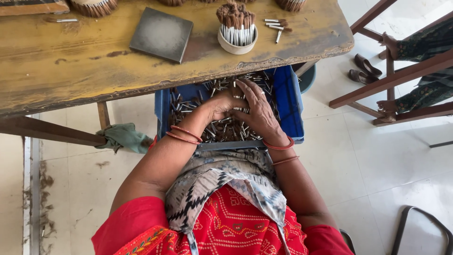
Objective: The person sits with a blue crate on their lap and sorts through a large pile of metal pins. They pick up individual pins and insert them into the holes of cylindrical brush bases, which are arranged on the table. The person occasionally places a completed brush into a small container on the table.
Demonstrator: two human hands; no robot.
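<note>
Seated worker at a worn yellow table (71, 66). Both hands rest in a blue crate (290, 106) on the lap, partly under the table edge, filled with small metal tubes (222, 130). The left hand (222, 105) is curled into the heap, fingers gathered on tubes; the right hand (257, 111) lies flat over them, fingers spread (the two hands touch). On the table above: a white cup (237, 43) packed with brown-tipped brushes, beside a grey square plate (162, 34).

Red patterned garment with short sleeves, grey-and-white printed scarf at the chest, red bangles on both wrists.
</note>
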